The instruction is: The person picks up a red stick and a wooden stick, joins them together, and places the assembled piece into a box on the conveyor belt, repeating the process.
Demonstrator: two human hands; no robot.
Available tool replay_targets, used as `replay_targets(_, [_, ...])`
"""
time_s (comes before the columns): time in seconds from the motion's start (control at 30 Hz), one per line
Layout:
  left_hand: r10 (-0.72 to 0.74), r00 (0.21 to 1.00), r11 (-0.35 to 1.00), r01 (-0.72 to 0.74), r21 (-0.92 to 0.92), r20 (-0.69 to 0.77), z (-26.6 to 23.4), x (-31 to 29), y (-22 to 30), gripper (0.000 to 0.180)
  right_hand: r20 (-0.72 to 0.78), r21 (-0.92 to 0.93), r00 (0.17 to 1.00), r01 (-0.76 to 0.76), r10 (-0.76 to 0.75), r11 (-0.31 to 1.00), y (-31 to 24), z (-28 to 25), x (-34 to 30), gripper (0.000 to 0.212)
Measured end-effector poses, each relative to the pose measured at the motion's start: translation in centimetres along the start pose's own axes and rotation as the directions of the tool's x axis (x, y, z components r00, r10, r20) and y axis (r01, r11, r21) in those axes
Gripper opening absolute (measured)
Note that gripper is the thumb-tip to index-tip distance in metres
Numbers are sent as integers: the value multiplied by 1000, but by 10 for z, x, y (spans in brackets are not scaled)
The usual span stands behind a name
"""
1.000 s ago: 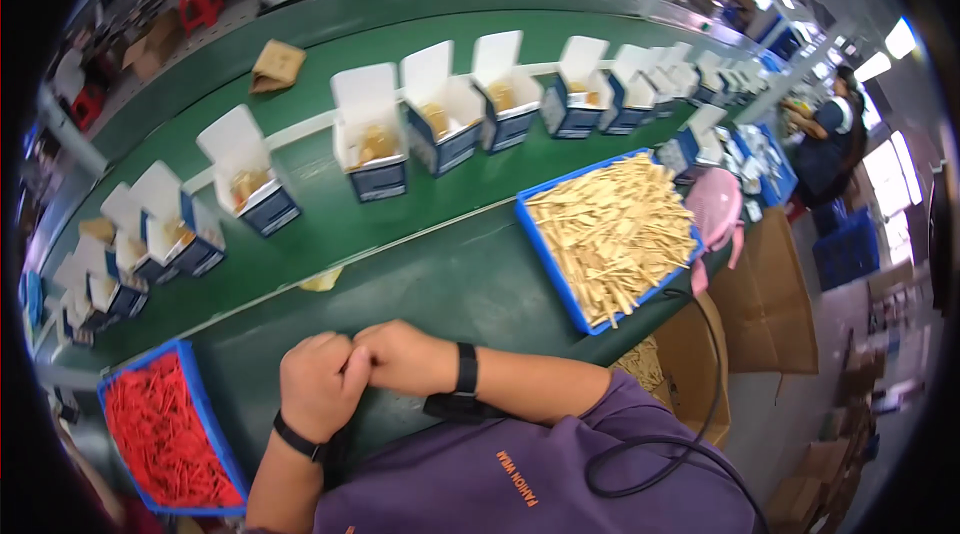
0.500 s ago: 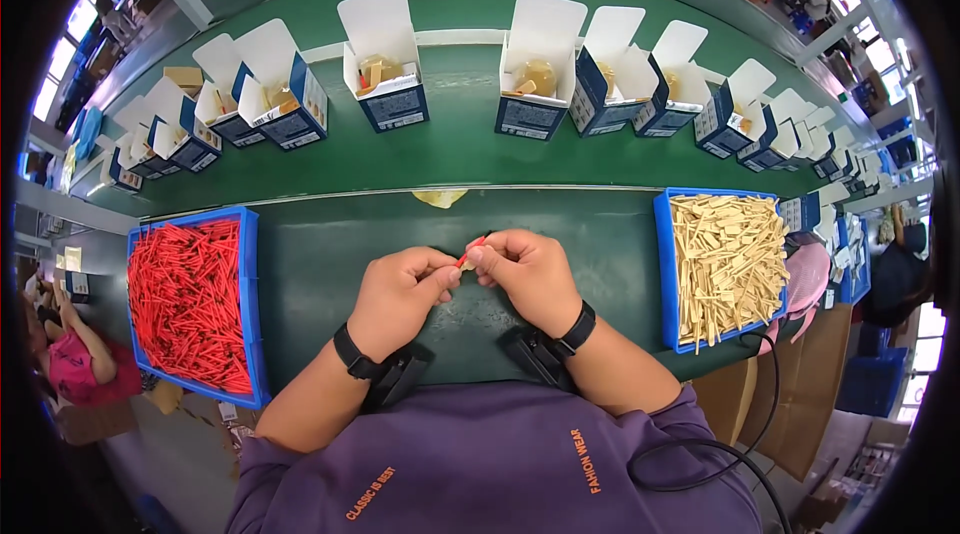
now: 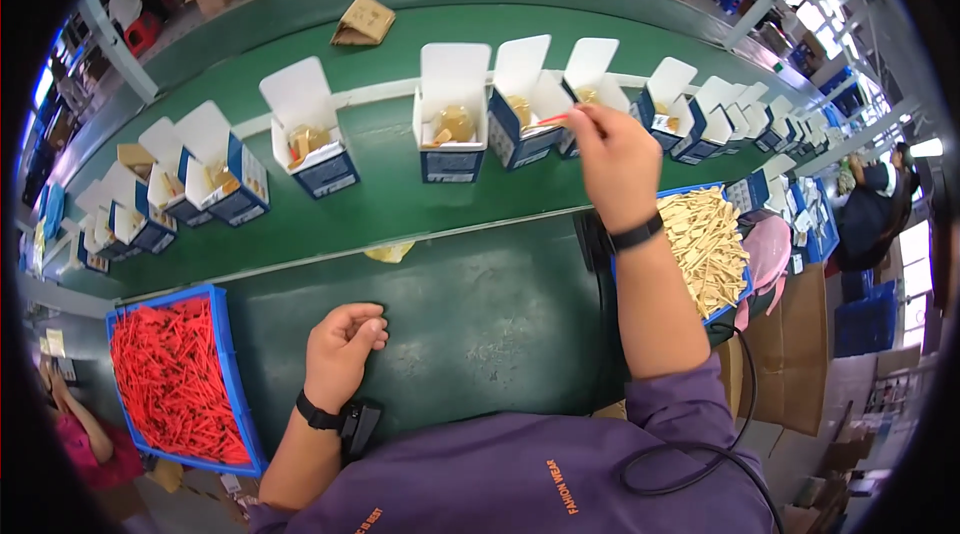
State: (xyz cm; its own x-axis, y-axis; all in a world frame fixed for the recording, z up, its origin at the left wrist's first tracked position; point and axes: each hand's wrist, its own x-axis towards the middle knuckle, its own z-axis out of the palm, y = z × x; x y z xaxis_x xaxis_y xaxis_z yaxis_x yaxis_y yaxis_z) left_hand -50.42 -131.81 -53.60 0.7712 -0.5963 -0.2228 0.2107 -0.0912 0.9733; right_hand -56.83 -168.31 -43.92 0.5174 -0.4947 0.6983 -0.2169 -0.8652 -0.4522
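One red stick (image 3: pixel 552 120) is jutting from the pinching right hand (image 3: pixel 618 164) — free tip likely aiding aim — the left hand (image 3: pixel 342 349) staying near, half-spread.

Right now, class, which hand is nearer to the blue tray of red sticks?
Left. The left hand is a little right of the blue tray of red sticks; the right hand is well away, out by the open boxes.
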Motion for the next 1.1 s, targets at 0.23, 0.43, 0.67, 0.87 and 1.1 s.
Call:
replay_targets(0.23, [30,997,990,-21,137,-65,10,-5,-8,15,445,-87,886,191,-134,978,24,58,23,19])
replay_targets(0.43, [5,1000,988,-1,154,-24,16,-1,-5,19,727,-255,687,262,6,931,26,66,42,24])
replay_targets(0.67, [296,944,669,-96,737,-145,-64,-74,77,29,568,45,818,80,-91,996,44,-49,37,23])
replay_targets(0.87, [303,944,36,126,991,-131,-223,-100,24,37,695,-393,625,-84,356,916,104,-121,-15,21])
replay_targets(1.1, [332,922,154,157,976,-201,-265,-104,-1,36,729,-513,505,-45,463,857,105,-114,-64,24])
